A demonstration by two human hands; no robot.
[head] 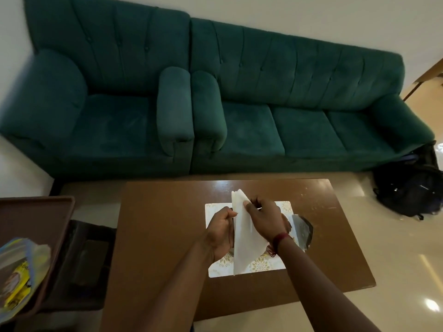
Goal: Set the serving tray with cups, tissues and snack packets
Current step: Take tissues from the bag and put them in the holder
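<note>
Both my hands hold a stack of white tissues above a white serving tray with gold flower patterns, which lies on the brown coffee table. My left hand grips the tissues' left edge. My right hand pinches the stack near its top. A shiny metal object lies by the tray's right edge, partly hidden behind my right wrist. Most of the tray's middle is covered by my hands and the tissues. Snack packets in a clear plastic bag lie at the far left.
A brown side tray or table at the left carries the bag of packets. A dark green armchair and sofa stand behind the coffee table. A black backpack sits on the floor at the right.
</note>
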